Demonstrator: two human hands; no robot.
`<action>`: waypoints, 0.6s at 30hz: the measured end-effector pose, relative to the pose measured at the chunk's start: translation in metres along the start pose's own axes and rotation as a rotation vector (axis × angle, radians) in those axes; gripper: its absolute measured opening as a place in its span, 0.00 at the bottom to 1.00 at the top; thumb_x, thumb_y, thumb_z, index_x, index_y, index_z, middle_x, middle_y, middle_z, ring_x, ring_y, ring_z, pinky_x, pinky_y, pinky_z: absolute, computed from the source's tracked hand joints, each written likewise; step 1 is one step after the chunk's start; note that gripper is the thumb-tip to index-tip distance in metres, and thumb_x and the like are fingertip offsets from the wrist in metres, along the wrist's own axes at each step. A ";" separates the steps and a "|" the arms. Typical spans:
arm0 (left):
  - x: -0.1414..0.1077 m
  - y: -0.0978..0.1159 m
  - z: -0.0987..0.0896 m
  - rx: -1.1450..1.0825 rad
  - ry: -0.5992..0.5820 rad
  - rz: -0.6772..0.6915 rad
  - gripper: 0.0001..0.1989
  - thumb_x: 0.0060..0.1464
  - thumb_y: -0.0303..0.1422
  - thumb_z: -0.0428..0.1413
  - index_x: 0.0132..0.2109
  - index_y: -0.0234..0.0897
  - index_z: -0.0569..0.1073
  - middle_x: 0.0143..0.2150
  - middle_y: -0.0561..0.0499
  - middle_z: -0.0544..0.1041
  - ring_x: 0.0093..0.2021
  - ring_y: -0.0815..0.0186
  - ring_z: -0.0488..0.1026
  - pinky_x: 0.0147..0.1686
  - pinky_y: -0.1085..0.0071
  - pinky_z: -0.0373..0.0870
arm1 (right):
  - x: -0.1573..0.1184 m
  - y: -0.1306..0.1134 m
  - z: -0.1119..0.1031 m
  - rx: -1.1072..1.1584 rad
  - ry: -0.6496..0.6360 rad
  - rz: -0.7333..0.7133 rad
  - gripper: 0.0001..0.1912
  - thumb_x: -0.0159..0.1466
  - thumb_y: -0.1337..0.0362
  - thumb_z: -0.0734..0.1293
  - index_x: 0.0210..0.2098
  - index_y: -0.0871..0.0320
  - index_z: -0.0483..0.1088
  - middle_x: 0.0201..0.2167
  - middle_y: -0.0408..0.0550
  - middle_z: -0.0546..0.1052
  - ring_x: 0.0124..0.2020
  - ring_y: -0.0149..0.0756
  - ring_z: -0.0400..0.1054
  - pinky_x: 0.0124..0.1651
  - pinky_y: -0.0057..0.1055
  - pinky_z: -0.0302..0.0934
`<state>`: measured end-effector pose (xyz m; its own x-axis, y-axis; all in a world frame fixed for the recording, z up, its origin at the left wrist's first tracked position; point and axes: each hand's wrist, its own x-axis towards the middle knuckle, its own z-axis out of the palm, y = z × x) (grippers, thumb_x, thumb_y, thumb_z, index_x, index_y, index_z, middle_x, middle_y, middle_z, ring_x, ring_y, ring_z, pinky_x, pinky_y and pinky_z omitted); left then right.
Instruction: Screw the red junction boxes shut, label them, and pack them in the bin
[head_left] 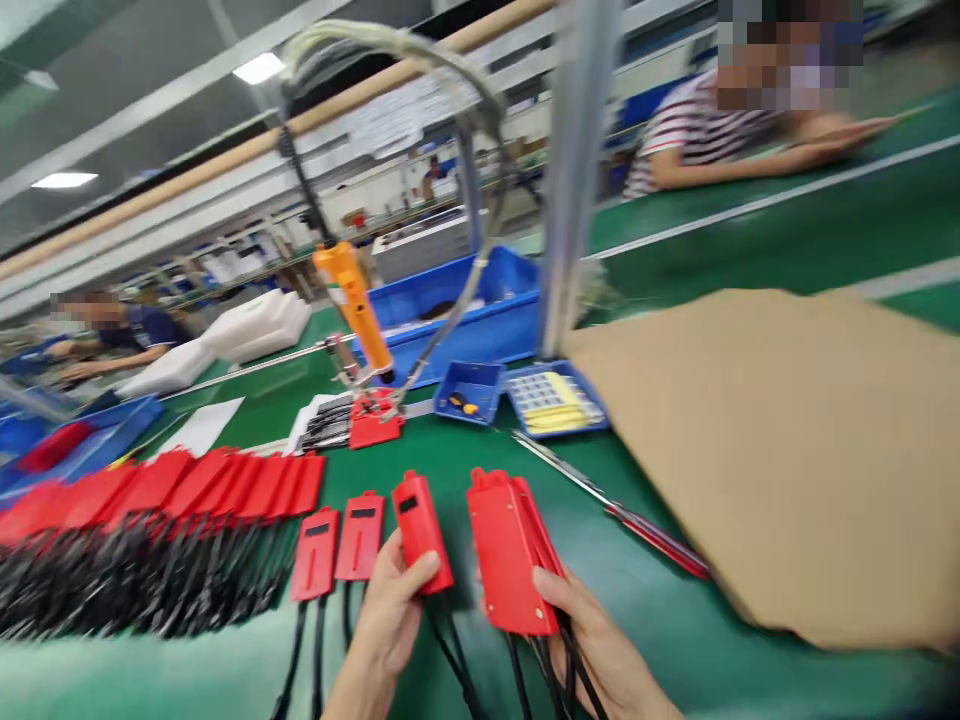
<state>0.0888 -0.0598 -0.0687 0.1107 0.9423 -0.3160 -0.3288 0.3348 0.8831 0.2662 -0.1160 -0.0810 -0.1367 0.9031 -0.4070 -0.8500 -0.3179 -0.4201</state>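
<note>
My left hand (396, 600) grips a single red case (422, 530) with a small dark window near its top and black cables hanging below. In my right hand (592, 640) are at least two red cases (504, 560) held together, the front one showing small screws at its corners; several black cables hang from them. Two more red cases lie on the green table just left of my left hand, a nearer one (315, 555) and another (361, 537) beside it. Farther left, a long row of red cases (169, 485) lies overlapping, their black cables towards me.
An orange power screwdriver (355, 305) hangs over a red case on a fixture. Behind are a large blue bin (472, 325) and small blue trays (470, 392). A metal tool with a red handle (660, 540) lies beside brown cardboard (787, 450). Two people sit farther back.
</note>
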 end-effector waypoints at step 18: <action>-0.010 -0.026 0.036 -0.080 -0.068 -0.453 0.12 0.57 0.20 0.53 0.48 0.29 0.73 0.36 0.46 0.79 0.33 0.66 0.80 0.32 0.75 0.80 | -0.224 -0.096 -0.199 -0.421 0.674 -0.171 0.33 0.51 0.62 0.75 0.56 0.59 0.66 0.37 0.52 0.81 0.33 0.43 0.77 0.35 0.36 0.72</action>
<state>0.1296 -0.0773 -0.0762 0.3200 0.7002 -0.6382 -0.3039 0.7139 0.6309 0.4801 -0.3454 -0.1110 0.4274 0.6240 -0.6542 -0.5502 -0.3947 -0.7359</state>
